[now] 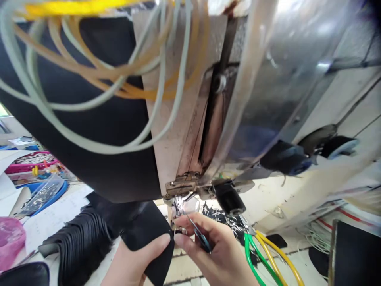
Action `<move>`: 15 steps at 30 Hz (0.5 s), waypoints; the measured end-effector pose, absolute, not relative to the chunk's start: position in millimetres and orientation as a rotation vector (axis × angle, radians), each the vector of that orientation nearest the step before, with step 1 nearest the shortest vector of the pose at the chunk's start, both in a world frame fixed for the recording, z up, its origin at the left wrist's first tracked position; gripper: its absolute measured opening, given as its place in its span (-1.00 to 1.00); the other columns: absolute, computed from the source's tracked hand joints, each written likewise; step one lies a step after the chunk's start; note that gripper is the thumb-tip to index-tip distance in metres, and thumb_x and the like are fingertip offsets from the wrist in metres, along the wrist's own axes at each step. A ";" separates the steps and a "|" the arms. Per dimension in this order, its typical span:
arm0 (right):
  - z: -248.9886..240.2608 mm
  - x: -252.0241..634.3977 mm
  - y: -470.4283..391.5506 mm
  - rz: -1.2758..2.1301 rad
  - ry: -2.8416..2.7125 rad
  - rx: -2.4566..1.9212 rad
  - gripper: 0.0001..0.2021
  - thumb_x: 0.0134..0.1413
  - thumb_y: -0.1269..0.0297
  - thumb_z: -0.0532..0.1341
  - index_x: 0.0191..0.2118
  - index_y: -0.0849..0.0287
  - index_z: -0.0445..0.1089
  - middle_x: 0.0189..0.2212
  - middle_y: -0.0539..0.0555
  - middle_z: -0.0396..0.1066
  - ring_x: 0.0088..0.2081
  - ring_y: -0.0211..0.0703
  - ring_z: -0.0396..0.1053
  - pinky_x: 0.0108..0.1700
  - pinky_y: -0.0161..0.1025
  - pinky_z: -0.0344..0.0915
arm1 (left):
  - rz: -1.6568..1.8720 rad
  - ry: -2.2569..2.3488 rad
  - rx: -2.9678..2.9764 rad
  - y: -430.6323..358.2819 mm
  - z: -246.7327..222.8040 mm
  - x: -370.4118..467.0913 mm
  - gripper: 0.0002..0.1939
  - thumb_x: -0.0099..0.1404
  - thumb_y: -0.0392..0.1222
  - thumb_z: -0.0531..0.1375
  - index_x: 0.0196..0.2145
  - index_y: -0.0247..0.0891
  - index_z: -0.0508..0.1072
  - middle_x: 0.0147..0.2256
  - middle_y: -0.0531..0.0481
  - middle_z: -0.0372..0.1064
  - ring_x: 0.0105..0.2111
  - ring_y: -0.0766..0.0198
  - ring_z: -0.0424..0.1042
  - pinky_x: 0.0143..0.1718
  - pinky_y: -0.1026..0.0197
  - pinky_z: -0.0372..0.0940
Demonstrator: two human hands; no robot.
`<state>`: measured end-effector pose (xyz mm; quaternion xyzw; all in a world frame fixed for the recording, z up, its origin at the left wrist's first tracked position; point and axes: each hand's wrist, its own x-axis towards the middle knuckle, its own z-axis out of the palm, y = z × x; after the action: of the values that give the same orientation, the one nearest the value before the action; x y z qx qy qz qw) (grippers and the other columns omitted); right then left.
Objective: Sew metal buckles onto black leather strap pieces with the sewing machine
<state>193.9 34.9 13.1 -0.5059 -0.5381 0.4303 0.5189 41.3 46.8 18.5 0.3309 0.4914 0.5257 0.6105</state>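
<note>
Below the sewing machine's head (181, 186), my left hand (139, 258) pinches the edge of a flat black piece (145, 226), thumb on top. My right hand (208, 246) is just right of it, thumb and forefinger closed on a small metal buckle (180, 231) at the edge of that piece. Thin metal snips (200, 235) also lie within the right hand, pointing up toward the needle area. The fingertips of both hands nearly meet.
A stack of black pieces (80, 242) lies at the left, near a blue tray (50, 194) of small metal parts. Green-and-yellow-handled scissors (264, 254) and a pile of small dark parts (220, 216) are at the right. Loose pale tubes (101, 149) hang above.
</note>
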 end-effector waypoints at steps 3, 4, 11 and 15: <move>16.9 198.1 47.7 0.804 -1.393 -1.284 -0.77 0.04 0.13 0.27 -0.25 0.13 0.57 -0.50 0.03 0.52 -0.49 -0.12 0.43 -0.42 -0.26 0.31 | 1.152 0.957 0.760 66.0 35.3 51.6 -0.56 -0.12 -0.17 0.49 -0.22 -0.28 0.62 -0.24 -0.16 0.66 -0.13 -0.11 0.59 -0.03 0.05 0.44; 16.6 200.0 51.4 0.727 -1.415 -1.321 -0.78 0.06 0.13 0.26 -0.26 0.12 0.57 -0.51 0.04 0.53 -0.50 -0.11 0.43 -0.44 -0.26 0.30 | 1.144 0.931 0.770 71.5 37.8 53.4 -0.58 -0.11 -0.20 0.48 -0.23 -0.29 0.62 -0.26 -0.16 0.66 -0.14 -0.10 0.60 -0.02 0.05 0.43; 14.7 214.8 70.9 0.566 -1.576 -1.256 -0.80 0.08 0.28 0.26 -0.52 0.04 0.58 -0.61 0.01 0.50 -0.51 -0.06 0.44 -0.41 -0.23 0.34 | 1.056 1.119 0.802 86.1 45.6 50.6 -0.70 -0.06 -0.15 0.43 -0.31 -0.27 0.64 -0.11 -0.21 0.61 0.04 -0.24 0.48 0.13 -0.16 0.30; 16.3 217.5 76.3 0.587 -1.551 -1.157 -0.80 -0.07 0.47 0.28 -0.50 0.01 0.59 -0.47 0.04 0.58 -0.39 0.00 0.49 -0.27 -0.18 0.40 | 1.015 1.131 0.810 83.8 49.2 51.1 -0.79 -0.03 -0.05 0.40 -0.44 -0.21 0.65 -0.18 -0.21 0.63 0.07 -0.32 0.43 0.09 -0.24 0.31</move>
<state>217.5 76.3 16.3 -0.4849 -0.6500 0.2458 0.5310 51.1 83.8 49.2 0.3568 0.4980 0.4472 0.6516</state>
